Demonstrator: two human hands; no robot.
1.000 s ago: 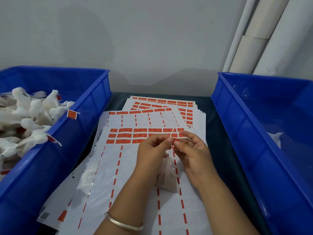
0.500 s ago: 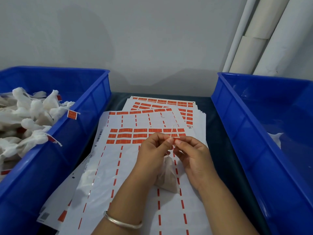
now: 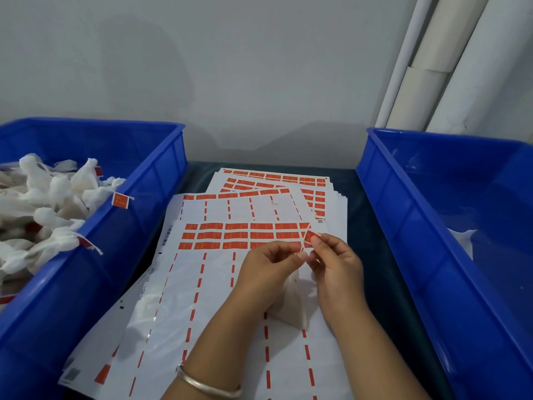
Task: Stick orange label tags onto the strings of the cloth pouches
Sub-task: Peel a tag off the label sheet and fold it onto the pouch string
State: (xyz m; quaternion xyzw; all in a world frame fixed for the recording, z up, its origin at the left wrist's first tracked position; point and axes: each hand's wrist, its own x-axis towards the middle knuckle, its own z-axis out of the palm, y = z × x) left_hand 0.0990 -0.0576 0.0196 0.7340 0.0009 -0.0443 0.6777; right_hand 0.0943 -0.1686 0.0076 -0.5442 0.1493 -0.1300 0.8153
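Head view. The left hand [image 3: 271, 269] and the right hand [image 3: 336, 264] are meeting above the top label sheet [image 3: 219, 284], which is lying on a fanned stack of similar sheets between two bins. The right hand is pinching an orange label tag [image 3: 311, 237] between thumb and forefinger; the tag is peeled off and standing tilted at the fingertips. The left hand's fingers are curling inward with thumb and forefinger pressed close together just beside the tag, apparently pinching the pouch string, though the string itself is too thin to make out with certainty. The cloth pouch [image 3: 291, 307] is hanging or resting below and between the two hands, partly hidden by them.

Judged step: folding the tag around the string. To do this well, the left hand should be keeping the string taut and laying it along the middle of the adhesive face, while the right hand is closing the two halves edge to edge, pressing from the fold outward so that no sticky margin is left showing. A slack string would likely be slipping off-centre.

To the left, a blue bin [image 3: 138, 226] is holding a heap of tagged pouches [image 3: 52, 203], orange flags showing on several strings. To the right, a second blue bin [image 3: 403, 226] is showing only a scrap of white material near its far side.
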